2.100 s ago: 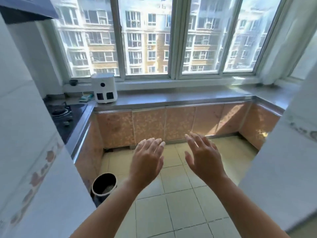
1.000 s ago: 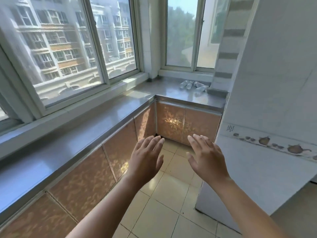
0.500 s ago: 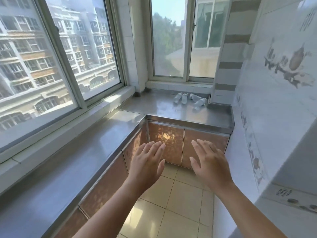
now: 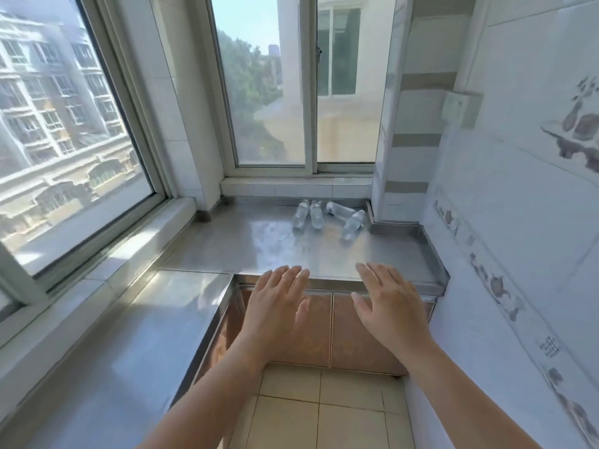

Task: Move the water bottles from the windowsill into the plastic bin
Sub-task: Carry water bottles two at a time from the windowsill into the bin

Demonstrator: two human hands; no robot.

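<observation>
Bottles (image 4: 325, 217): four clear plastic ones, all lying on their sides in a loose cluster on the steel windowsill (image 4: 259, 244), well beyond both hands, up ahead and closer to the right hand's line than the left's. Two lie side by side, touching or nearly so, caps pointing away toward the window. A third (image 4: 338, 209) lies crosswise behind them. The fourth (image 4: 352, 224) lies angled, furthest right, just beside the tiled pillar (image 4: 411, 131). Labels too small to read.

Left hand (image 4: 277, 307): palm down, fingers straight and slightly spread, holding nothing, hovering over the sill's front edge. Right hand (image 4: 387, 306): same pose, released, fingers extended, thumb out toward the left hand, touching nothing. Both well short of the bottles.

Below the hands: brown cabinet doors (image 4: 330, 332) under the sill, pale floor tiles (image 4: 324, 409) nearer the body. Left of the left hand the steel counter runs back along a big window (image 4: 64, 124) showing apartment blocks. Ahead past the bottles, a sliding window (image 4: 304, 92) with trees outside. Right of the right hand, white wall tiles with a teapot border (image 4: 496, 286), and a small white box (image 4: 460, 106) mounted higher up.
</observation>
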